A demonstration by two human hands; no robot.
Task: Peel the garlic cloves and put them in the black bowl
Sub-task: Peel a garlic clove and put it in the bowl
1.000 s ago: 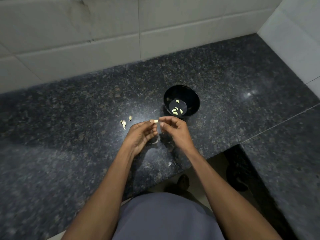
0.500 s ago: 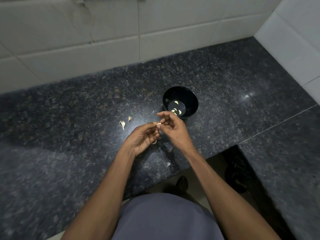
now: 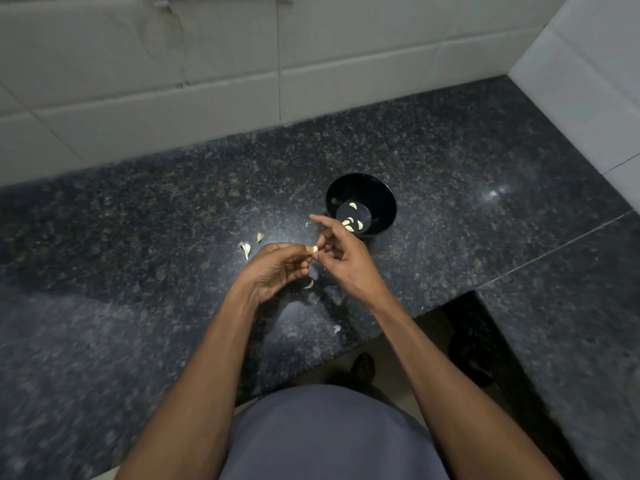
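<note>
A small pale garlic clove (image 3: 315, 249) sits pinched at the fingertips of the left hand (image 3: 277, 268), whose fingers curl inward around it. The right hand (image 3: 346, 261) meets it from the 3 o'clock side: its thumb and a bent finger close on the same clove, while its index finger (image 3: 320, 220) sticks out straight toward 10 o'clock, clear of the clove. Both hands hover above the countertop (image 3: 138, 237), not resting on it.

Just past the right hand, toward 1 o'clock, stands the black bowl (image 3: 377, 195), upright, with several peeled cloves (image 3: 353, 221) lying on its flat bottom. The right hand's knuckles overlap the near rim in this view; whether they touch it cannot be told.

At 10 o'clock from the left hand, two unpeeled garlic pieces (image 3: 245, 248) lie on the dark speckled granite, near each other. Bits of papery skin (image 3: 309, 285) lie beneath and between the hands, and another scrap (image 3: 336, 328) lies toward 6 o'clock near the counter's front edge.

Both forearms reach in from the bottom. A white tiled wall (image 3: 207, 81) runs along the far side at 12 o'clock and turns a corner at 2 o'clock.
</note>
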